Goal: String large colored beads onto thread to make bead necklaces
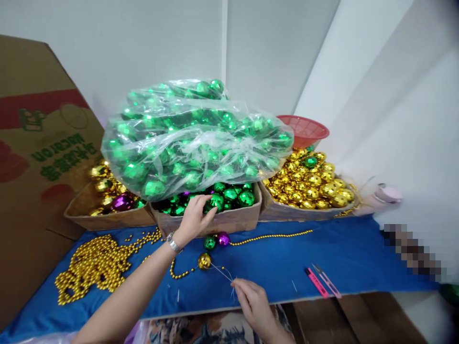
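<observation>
My left hand (193,217), with a metal watch at the wrist, reaches over the front of a carton of shiny green balls. Its thumb and fingers are apart beside a green ball (216,203); whether they grip it, I cannot tell. My right hand (254,303) pinches thin white string (223,273) near the table's front edge. The string leads to a gold ball (204,261). Behind that lie a green ball (210,242) and a purple ball (223,239), with a gold bead strand (270,236) stretching right. Another short bead strand (179,275) curves left of the gold ball.
A clear bag of green balls (197,143) rests above the cartons. Gold balls (311,184) fill the right carton. Gold bead strands (95,263) are heaped left on the blue cloth (265,267). A pink cutter (317,283) and pink-handled tweezers (328,282) lie right. A large carton (39,191) stands left.
</observation>
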The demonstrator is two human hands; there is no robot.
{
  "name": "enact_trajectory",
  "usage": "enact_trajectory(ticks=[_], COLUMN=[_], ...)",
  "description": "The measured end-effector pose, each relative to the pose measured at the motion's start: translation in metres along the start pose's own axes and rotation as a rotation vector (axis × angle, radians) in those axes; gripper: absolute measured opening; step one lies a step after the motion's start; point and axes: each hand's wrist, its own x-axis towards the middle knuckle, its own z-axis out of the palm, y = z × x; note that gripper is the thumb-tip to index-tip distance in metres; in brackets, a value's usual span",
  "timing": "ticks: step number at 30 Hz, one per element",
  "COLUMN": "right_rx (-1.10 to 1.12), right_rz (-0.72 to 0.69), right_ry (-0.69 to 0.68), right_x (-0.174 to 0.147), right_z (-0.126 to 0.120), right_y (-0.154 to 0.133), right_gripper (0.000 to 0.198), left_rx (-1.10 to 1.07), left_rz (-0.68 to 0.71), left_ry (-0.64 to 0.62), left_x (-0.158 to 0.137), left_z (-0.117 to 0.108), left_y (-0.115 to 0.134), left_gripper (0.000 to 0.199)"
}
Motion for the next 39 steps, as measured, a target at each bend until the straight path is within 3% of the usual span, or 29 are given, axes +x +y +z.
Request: enact_trajectory(ticks=[7,10,13,17,21,24,30,33,35,37,39], right_rx=[0.006,0.006,0.001,-0.005,0.007,0.011,0.005,-0.006,-0.022,-0.037,-0.054], right_rz=[0.043,0.052,0.038,0.014,0.012,0.032,0.027,0.037,0.022,0.006,0.027], right_ry=[0.024,0.040,0.051,0.087,0.105,0.103,0.123,0.136,0.148,0.140,0.113], right_x=[-0.011,-0.013,-0.014,-0.013,-0.011,-0.011,-0.011,-0.015,-0.020,-0.024,-0.027], right_z=[-0.003,-0.002,0.000,0.001,-0.005,-0.007,-0.009,-0.016,-0.021,-0.024,-0.024], right_y=[0.005,0.007,0.010,0.014,0.013,0.011,0.015,0.016,0.018,0.021,0.025], right_gripper=[0.027,0.027,0.026,0.025,0.026,0.027,0.028,0.029,0.028,0.027,0.026], left_rx=[0.176,0.198,0.240,0.284,0.336,0.375,0.396,0.292,0.095,-0.117,-0.250], left_rz=[-0.012,-0.016,-0.022,0.016,0.179,0.271,0.167,0.141,0.081,-0.098,-0.386], left_ry=[-0.206,-0.240,-0.221,-0.176,-0.077,-0.061,-0.157,-0.194,-0.283,-0.507,-0.831], left_x=[0.061,0.081,0.094,0.101,0.109,0.117,0.133,0.110,0.069,0.002,-0.088], left_z=[0.016,0.021,0.024,0.021,0.015,0.015,0.011,-0.010,-0.027,-0.047,-0.071], left_y=[-0.017,-0.026,-0.026,-0.004,0.014,0.004,-0.017,-0.009,-0.016,-0.035,-0.057], left_gripper=[0.025,0.025,0.032,0.029,0.041,0.054,0.041,0.047,0.048,0.041,0.031])
